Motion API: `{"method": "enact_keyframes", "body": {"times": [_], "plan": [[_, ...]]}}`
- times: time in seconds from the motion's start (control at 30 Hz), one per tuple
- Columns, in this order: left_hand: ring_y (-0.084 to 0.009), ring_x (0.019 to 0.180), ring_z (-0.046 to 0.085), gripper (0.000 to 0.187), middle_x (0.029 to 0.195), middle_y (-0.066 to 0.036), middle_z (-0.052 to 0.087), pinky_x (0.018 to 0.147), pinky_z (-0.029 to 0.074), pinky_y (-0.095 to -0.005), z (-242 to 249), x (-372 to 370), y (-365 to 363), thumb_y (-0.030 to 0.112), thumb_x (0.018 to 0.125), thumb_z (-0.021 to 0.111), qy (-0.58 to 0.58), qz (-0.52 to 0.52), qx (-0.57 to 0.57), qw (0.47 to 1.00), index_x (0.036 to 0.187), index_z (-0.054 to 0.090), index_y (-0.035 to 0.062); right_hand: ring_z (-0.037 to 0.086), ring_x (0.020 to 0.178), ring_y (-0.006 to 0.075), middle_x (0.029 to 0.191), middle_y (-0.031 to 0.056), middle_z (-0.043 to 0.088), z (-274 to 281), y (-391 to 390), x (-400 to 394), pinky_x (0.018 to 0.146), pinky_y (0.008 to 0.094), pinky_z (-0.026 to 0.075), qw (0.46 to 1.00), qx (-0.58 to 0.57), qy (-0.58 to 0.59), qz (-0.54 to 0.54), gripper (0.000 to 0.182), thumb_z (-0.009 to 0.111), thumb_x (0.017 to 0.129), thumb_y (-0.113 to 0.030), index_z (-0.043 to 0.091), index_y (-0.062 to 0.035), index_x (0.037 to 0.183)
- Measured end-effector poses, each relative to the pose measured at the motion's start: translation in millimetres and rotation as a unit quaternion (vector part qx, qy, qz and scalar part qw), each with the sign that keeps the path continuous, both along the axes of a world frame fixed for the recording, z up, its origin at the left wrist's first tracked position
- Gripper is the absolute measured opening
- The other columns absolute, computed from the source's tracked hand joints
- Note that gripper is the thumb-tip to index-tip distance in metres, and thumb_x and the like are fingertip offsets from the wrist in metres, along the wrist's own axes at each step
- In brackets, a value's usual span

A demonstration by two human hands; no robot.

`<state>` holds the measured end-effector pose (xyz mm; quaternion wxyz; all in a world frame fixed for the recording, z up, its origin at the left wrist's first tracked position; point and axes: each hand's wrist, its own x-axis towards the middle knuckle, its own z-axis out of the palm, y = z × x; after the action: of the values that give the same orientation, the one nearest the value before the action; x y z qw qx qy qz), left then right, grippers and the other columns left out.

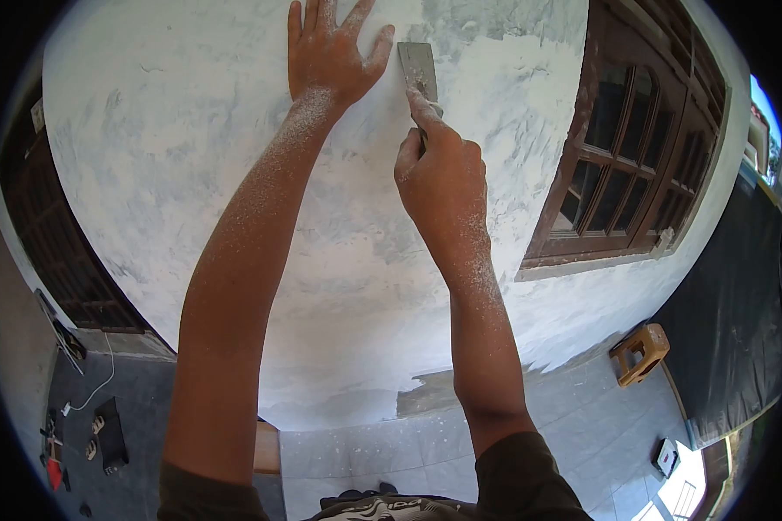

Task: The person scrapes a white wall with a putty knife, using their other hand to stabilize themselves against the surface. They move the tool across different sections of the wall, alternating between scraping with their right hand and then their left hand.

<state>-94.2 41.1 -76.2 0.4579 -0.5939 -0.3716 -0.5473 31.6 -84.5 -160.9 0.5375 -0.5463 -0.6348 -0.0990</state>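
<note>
one scraper (417, 64) in right hand (441, 172), fingers clamped; left hand (332, 62), fingers apart, on wall (361, 226)

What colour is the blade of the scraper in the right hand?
The blade is grey; it shows in the head view, the only one.

A broad stretch of white wall (356, 269) leaves room to pass left of the spread left hand (334, 61), as far as the dark brown woodwork (56, 230). The left thumb nearly meets the scraper (418, 65) gripped in the right hand (443, 165), so that gap is tight; lower down, it widens between the forearms. Right of the scraper, open wall runs up to the brown window (621, 148). A stool (641, 354) blocks part of the floor (547, 425) at lower right, well apart from both hands.
</note>
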Motion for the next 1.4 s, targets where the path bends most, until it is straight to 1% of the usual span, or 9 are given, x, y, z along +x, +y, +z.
{"method": "enact_keyframes", "body": {"times": [0.2,0.4,0.47,0.67,0.77,1.0,1.17,1.27,1.4], "plan": [[-0.0316,0.157,0.013,0.067,0.168,-0.019,0.017,0.126,0.009,-0.0521,2,0,-1,0.042,0.096,0.058,0.001,-0.004,0.002,1.0,0.156,0.04,0.0188,0.076,0.08,0.0325,0.094,0.0249,0.074,13,5,-2,0.077,0.0413,0.061,0.999,0.033,0.013,0.015,0.039,0.054,0.098,-0.007,0.064,-0.0062,0.136],[-0.032,0.156,0.013,0.066,0.168,-0.019,0.017,0.126,0.01,-0.0526,0,1,-1,0.042,0.096,0.058,-0.002,-0.017,-0.001,1.0,0.156,0.04,0.0183,0.076,0.081,0.034,0.094,0.0252,0.074,-1,1,0,0.077,0.0411,0.062,1.0,0.008,-0.007,0.006,0.038,0.054,0.098,-0.008,0.064,-0.0044,0.135],[-0.0321,0.156,0.013,0.066,0.168,-0.02,0.018,0.126,0.01,-0.0528,1,0,-1,0.041,0.096,0.058,0.002,-0.01,0.005,1.0,0.155,0.041,0.0181,0.075,0.073,0.0352,0.078,0.023,0.072,11,14,1,0.067,0.0464,0.061,0.997,0.079,-0.004,0.017,0.038,0.056,0.098,-0.01,0.063,-0.0039,0.134],[-0.032,0.156,0.013,0.065,0.168,-0.02,0.017,0.126,0.008,-0.0527,0,0,-3,0.042,0.097,0.057,0.003,-0.025,-0.005,1.0,0.156,0.04,0.0184,0.075,0.072,0.035,0.077,0.0223,0.072,-12,1,1,0.066,0.0451,0.061,0.998,0.063,-0.018,0.011,0.039,0.056,0.098,-0.009,0.063,-0.0055,0.136],[-0.0319,0.156,0.013,0.065,0.168,-0.02,0.018,0.126,0.008,-0.0523,0,1,-2,0.042,0.098,0.056,0.001,0.004,0.0,1.0,0.156,0.04,0.0181,0.075,0.072,0.0345,0.078,0.0227,0.072,3,16,2,0.067,0.0451,0.061,0.993,0.113,0.0,0.031,0.039,0.056,0.098,-0.008,0.063,-0.0062,0.136],[-0.0319,0.156,0.013,0.065,0.168,-0.019,0.018,0.127,0.007,-0.0518,0,0,0,0.042,0.097,0.056,0.008,-0.002,0.014,1.0,0.156,0.04,0.0174,0.075,0.072,0.0345,0.078,0.0222,0.072,-6,5,1,0.066,0.0447,0.061,0.998,0.066,-0.012,0.012,0.039,0.056,0.098,-0.008,0.063,-0.0064,0.137],[-0.0322,0.156,0.014,0.064,0.167,-0.019,0.019,0.127,0.008,-0.052,-2,0,0,0.041,0.097,0.057,0.012,-0.007,0.008,1.0,0.155,0.042,0.0172,0.075,0.073,0.0349,0.081,0.023,0.073,17,4,0,0.066,0.0457,0.061,0.998,0.056,-0.008,0.012,0.039,0.056,0.098,-0.009,0.062,-0.0057,0.137],[-0.0323,0.156,0.014,0.064,0.167,-0.019,0.019,0.126,0.008,-0.0522,-2,0,-1,0.041,0.097,0.057,0.011,-0.007,0.012,1.0,0.155,0.042,0.017,0.075,0.074,0.035,0.082,0.0234,0.073,0,2,2,0.066,0.0455,0.061,0.999,0.033,-0.008,0.017,0.039,0.055,0.098,-0.009,0.062,-0.0048,0.137],[-0.0324,0.156,0.014,0.064,0.167,-0.019,0.019,0.126,0.009,-0.0525,-3,1,-2,0.04,0.097,0.057,0.009,-0.015,0.003,1.0,0.155,0.042,0.0169,0.075,0.074,0.0351,0.082,0.0232,0.073,2,9,3,0.067,0.0451,0.061,0.998,0.054,-0.005,0.028,0.039,0.055,0.098,-0.009,0.062,-0.0047,0.137]]}}
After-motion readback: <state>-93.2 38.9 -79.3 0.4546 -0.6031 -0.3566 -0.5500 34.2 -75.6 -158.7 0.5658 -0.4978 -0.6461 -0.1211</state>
